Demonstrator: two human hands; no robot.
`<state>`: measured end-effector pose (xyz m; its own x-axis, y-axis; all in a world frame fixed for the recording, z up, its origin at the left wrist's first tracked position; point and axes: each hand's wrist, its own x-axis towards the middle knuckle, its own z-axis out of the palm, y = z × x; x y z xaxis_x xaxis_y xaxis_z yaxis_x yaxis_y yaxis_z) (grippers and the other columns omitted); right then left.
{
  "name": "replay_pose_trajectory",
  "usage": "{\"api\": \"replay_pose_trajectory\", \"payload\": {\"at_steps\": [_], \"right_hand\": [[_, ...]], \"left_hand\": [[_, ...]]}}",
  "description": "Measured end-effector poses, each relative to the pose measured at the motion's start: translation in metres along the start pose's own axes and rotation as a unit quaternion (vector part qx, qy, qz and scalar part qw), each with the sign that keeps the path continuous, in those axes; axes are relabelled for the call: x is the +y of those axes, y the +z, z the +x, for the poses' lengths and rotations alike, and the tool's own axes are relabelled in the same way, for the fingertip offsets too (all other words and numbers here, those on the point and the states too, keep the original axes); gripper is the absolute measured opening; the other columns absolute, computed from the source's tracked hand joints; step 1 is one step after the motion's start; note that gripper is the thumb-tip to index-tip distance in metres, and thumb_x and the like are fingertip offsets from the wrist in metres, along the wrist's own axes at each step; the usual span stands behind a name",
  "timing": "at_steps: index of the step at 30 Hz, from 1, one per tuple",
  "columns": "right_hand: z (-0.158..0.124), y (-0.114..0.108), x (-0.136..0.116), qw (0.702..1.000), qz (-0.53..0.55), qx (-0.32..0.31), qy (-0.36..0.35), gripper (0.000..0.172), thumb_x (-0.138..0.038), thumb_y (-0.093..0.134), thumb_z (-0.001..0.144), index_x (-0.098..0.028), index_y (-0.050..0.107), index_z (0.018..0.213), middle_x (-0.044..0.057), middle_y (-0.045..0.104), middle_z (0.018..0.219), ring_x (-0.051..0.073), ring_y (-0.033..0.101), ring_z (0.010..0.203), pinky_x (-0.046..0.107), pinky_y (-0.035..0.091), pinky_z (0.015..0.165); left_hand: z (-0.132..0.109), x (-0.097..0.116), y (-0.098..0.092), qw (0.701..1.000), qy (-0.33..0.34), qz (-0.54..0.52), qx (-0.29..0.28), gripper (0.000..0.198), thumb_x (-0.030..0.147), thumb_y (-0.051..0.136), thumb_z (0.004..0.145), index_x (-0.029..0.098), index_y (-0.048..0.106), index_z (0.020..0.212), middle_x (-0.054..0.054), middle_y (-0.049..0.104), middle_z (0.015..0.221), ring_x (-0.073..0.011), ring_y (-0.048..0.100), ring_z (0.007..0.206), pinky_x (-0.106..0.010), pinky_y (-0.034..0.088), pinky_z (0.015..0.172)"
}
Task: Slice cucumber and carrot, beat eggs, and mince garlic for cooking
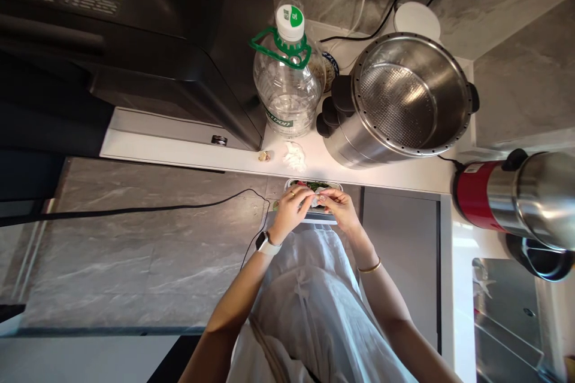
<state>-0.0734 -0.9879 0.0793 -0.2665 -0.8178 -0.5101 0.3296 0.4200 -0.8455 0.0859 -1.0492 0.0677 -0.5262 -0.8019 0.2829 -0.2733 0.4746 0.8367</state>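
1. Whitish bit (318,196): tiny thing, maybe a garlic clove, too small to say for sure. It's pinched between both hands, right in front of the person's waist and just this side of the bench (188,152) edge.
2. Head view, left hand (294,203): fingers curled in and gripping the bit from the left. There's a ring on one finger and a smartwatch (265,244) on the wrist.
3. Right hand (338,204): also closed on the bit, fingertips touching the left hand's. A thin bracelet (369,267) sits on that wrist.
4. Directly under the hands is a shallow tray (340,185) with some greens in it.
5. On the bench, white scraps (294,157) and a small brownish lump (265,156) lie near the edge. Behind them are a clear bottle (287,84) with a green handle and a big steel pot (399,102) just beside it.
6. A red-and-steel kettle (507,197) is off to the right, and a black appliance (157,30) is on the left.
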Motion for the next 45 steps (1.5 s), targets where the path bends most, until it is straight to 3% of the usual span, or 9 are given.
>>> {"api": "replay_pose_trajectory", "payload": {"at_steps": [5,12,20,24,28,34,38,41,45], "right_hand": [[0.000,0.000,-0.001,1.000,-0.010,-0.015,-0.006,0.024,-0.037,0.084,0.065,-0.023,0.077,0.083,0.000,0.073,0.074,0.014,0.067,0.067,0.021,0.051,0.048],[0.001,-0.008,0.002,0.997,0.029,-0.071,0.007,0.044,-0.031,0.083,0.066,-0.026,0.072,0.108,-0.001,0.074,0.081,0.014,0.066,0.070,0.019,0.045,0.046],[0.011,-0.023,0.025,0.980,0.178,-0.010,0.083,0.029,-0.040,0.079,0.072,-0.024,0.073,0.095,0.001,0.074,0.089,0.013,0.070,0.080,0.021,0.055,0.062],[0.013,-0.024,0.030,0.967,0.226,-0.021,0.113,0.031,-0.044,0.076,0.074,-0.025,0.072,0.098,0.001,0.075,0.097,0.015,0.071,0.093,0.025,0.058,0.081],[0.016,-0.025,0.036,0.962,0.243,-0.033,0.119,0.033,-0.049,0.072,0.076,-0.025,0.071,0.099,0.003,0.075,0.102,0.016,0.070,0.100,0.030,0.056,0.091],[0.022,-0.025,0.046,0.966,0.240,-0.027,0.095,0.032,-0.049,0.072,0.076,-0.026,0.071,0.098,0.000,0.076,0.098,0.015,0.070,0.097,0.030,0.055,0.094],[0.025,-0.021,0.047,0.963,0.261,-0.019,0.070,0.029,-0.048,0.067,0.082,-0.026,0.071,0.100,-0.001,0.075,0.095,0.014,0.069,0.088,0.028,0.055,0.087],[0.024,-0.014,0.043,0.959,0.272,-0.035,0.076,0.031,-0.050,0.061,0.087,-0.025,0.071,0.103,0.000,0.075,0.097,0.015,0.068,0.088,0.028,0.055,0.083],[0.022,-0.002,0.035,0.960,0.267,-0.046,0.073,0.033,-0.050,0.062,0.087,-0.024,0.071,0.105,0.001,0.074,0.101,0.017,0.067,0.094,0.029,0.054,0.083]], "left_hand": [[0.002,0.002,0.001,0.998,0.015,0.049,-0.027,0.018,0.020,0.043,0.098,0.020,0.060,0.096,-0.007,0.065,0.093,-0.0204,0.060,0.094,-0.035,0.049,0.086],[-0.004,-0.017,0.011,0.996,-0.050,0.075,0.029,0.016,0.022,0.044,0.098,0.021,0.059,0.102,-0.005,0.064,0.091,-0.0187,0.061,0.087,-0.031,0.048,0.081],[-0.020,-0.078,0.065,0.965,-0.190,0.126,-0.132,0.024,0.011,0.044,0.090,0.018,0.068,0.092,-0.010,0.069,0.087,-0.0218,0.064,0.079,-0.035,0.049,0.076],[-0.022,-0.090,0.081,0.961,-0.178,0.112,-0.180,0.031,0.001,0.049,0.078,0.020,0.072,0.083,-0.009,0.073,0.089,-0.0246,0.064,0.093,-0.041,0.048,0.089],[-0.023,-0.089,0.082,0.959,-0.193,0.124,-0.163,0.025,0.007,0.050,0.081,0.020,0.070,0.072,-0.010,0.072,0.084,-0.0271,0.064,0.094,-0.046,0.046,0.091],[-0.023,-0.073,0.071,0.971,-0.209,0.059,-0.097,0.017,0.012,0.055,0.085,0.020,0.069,0.091,-0.005,0.073,0.089,-0.0198,0.065,0.085,-0.036,0.050,0.085],[-0.021,-0.041,0.056,0.993,-0.117,0.033,-0.009,0.021,0.029,0.059,0.091,0.022,0.066,0.109,-0.007,0.068,0.105,-0.0195,0.062,0.098,-0.035,0.049,0.091],[-0.018,-0.021,0.050,0.994,-0.027,0.099,-0.048,0.030,0.037,0.066,0.087,0.023,0.067,0.114,-0.009,0.063,0.108,-0.0244,0.058,0.105,-0.040,0.047,0.094],[-0.014,-0.016,0.052,0.989,0.005,0.135,-0.065,0.024,0.027,0.055,0.094,0.021,0.068,0.114,-0.010,0.065,0.104,-0.0248,0.059,0.100,-0.042,0.049,0.091]]}}
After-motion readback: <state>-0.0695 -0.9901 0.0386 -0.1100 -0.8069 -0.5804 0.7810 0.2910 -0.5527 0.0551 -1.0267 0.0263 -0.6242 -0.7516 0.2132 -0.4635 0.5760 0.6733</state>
